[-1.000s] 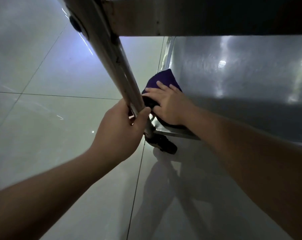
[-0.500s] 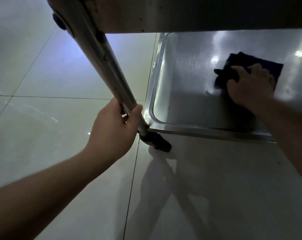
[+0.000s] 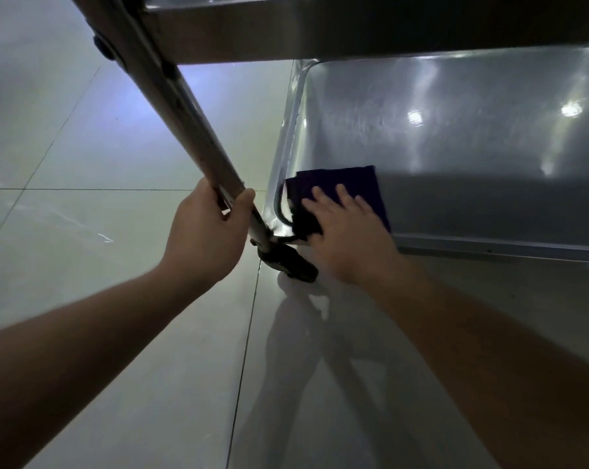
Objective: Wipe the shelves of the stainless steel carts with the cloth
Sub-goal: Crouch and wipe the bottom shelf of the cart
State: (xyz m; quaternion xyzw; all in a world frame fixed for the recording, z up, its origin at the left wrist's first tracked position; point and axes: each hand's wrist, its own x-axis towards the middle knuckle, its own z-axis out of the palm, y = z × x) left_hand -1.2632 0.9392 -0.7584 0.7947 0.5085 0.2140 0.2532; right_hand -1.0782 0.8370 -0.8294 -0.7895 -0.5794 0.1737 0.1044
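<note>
**Corner wipe on the bottom shelf: risks and grip**

Could snag the cloth on the raised rim at the shelf corner just left of the right hand, bunching it and leaving the corner unwiped. Could also roll the cart sideways on its caster, just below and between both hands, if the push outruns the brace on the post. Might skip the far, glare-lit stretch of the bottom shelf, well beyond the right hand, since reach under the upper shelf looks cramped.

Left hand: clenched round the slanted cart post, thumb on one side and fingers wrapped behind, steadying the frame.

Right hand: flat and spread, fingers straight, pressing the dark purple cloth down onto the shelf floor; no curl, no pinch. Cloth lying folded under the fingers and palm, its near-left edge tucked into the corner beside the post, touching the rim there. Tiled floor beneath and left of the left hand.
</note>
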